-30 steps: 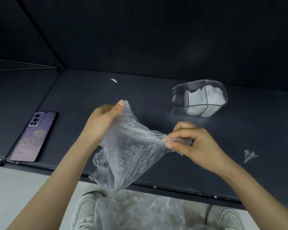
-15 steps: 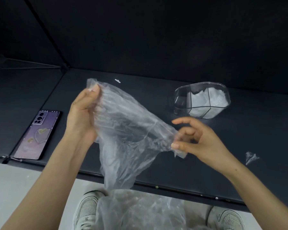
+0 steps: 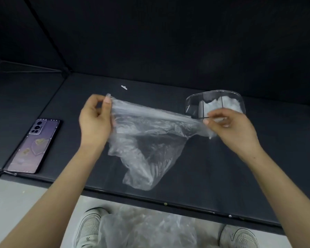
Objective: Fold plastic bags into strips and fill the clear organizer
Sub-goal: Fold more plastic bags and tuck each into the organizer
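- Pinching one top corner of a clear plastic bag [image 3: 150, 140] between thumb and fingertips, the left hand [image 3: 95, 120] holds it up over the dark tabletop [image 3: 222, 176].
- The right hand [image 3: 233, 129] pinches the opposite end of the same edge; its fingers are blurred.
- The bag's top edge is stretched between both hands, and the rest hangs crumpled toward the tabletop's near edge. Whether it touches the surface is unclear.
- The clear organizer [image 3: 191, 106] stands at the far right of the tabletop, just behind the right hand. White folded plastic [image 3: 229, 104] shows in its middle and right compartments.
- A purple phone [image 3: 32, 147] lies camera-side up at the left.
- A small white scrap [image 3: 124, 87] lies beyond the left hand.
- A heap of clear bags [image 3: 147, 228] sits on the floor between two white shoes [image 3: 89, 228].
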A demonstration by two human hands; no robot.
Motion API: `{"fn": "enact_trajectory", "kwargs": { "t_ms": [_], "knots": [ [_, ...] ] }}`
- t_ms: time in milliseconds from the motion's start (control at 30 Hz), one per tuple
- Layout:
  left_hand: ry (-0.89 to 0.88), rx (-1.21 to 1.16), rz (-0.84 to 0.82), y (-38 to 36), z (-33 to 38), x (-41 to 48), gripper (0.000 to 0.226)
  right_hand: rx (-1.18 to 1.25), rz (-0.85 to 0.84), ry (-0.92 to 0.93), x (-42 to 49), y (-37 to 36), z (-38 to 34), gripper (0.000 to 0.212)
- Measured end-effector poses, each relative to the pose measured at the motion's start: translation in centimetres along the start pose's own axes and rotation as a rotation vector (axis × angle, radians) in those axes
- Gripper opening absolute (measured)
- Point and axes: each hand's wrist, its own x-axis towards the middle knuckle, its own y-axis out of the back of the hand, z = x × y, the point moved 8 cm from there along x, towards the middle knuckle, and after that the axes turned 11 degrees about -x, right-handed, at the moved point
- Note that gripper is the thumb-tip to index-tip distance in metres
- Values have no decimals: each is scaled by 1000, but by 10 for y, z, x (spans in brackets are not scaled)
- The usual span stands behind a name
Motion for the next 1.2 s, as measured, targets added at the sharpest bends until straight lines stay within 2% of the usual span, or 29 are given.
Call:
{"fn": "enact_trajectory", "kwargs": {
  "t_ms": [67, 100, 167, 200, 267, 333, 400, 433, 500, 567, 600, 633, 733, 867, 1033, 1200],
  "knots": [
    [76, 25, 46, -8, -16, 4, 22, -92, 236, 152, -8, 20, -21, 43],
    [114, 34, 68, -11, -22, 6, 24, -55, 252, 228, -16, 23, -34, 53],
    [204, 44, 109, -16, -32, 10, 27, 86, 59, 300, -35, 4, -55, 69],
    [281, 33, 137, -18, -39, 11, 27, 95, -44, 310, -46, -10, -64, 77],
    [496, -55, 188, -21, -56, 12, 27, 18, -121, 291, -60, -36, -71, 87],
    [740, -316, 173, -29, -69, 6, 29, 12, -126, 211, -62, -54, -67, 77],
    [868, -599, 78, -37, -62, -6, 44, 22, -74, 183, -58, -63, -62, 48],
    [872, -627, 35, -36, -57, -11, 54, 36, -31, 176, -55, -63, -61, 33],
    [691, -372, 39, -12, -48, -16, 52, 101, 25, 143, -46, -60, -58, 17],
    [414, -12, 64, 11, -31, -27, 42, 166, 31, 127, -40, -57, -60, 17],
    [376, 67, 19, 10, -27, -36, 42, 201, 21, 115, -38, -56, -61, 19],
    [411, 88, -62, 4, -30, -45, 45, 236, 4, 97, -36, -57, -61, 20],
    [584, 11, -250, -22, -47, -66, 47, 327, -63, 67, -34, -66, -62, 17],
    [569, -82, -235, -36, -50, -60, 35, 394, -176, 122, -34, -73, -71, 3],
    [579, -180, -242, -40, -50, -55, 21, 509, -261, 84, -30, -68, -68, 19],
    [654, -321, -95, -1, -57, -39, 20, 449, -275, 30, -23, -43, -34, 40]
  ]
}}
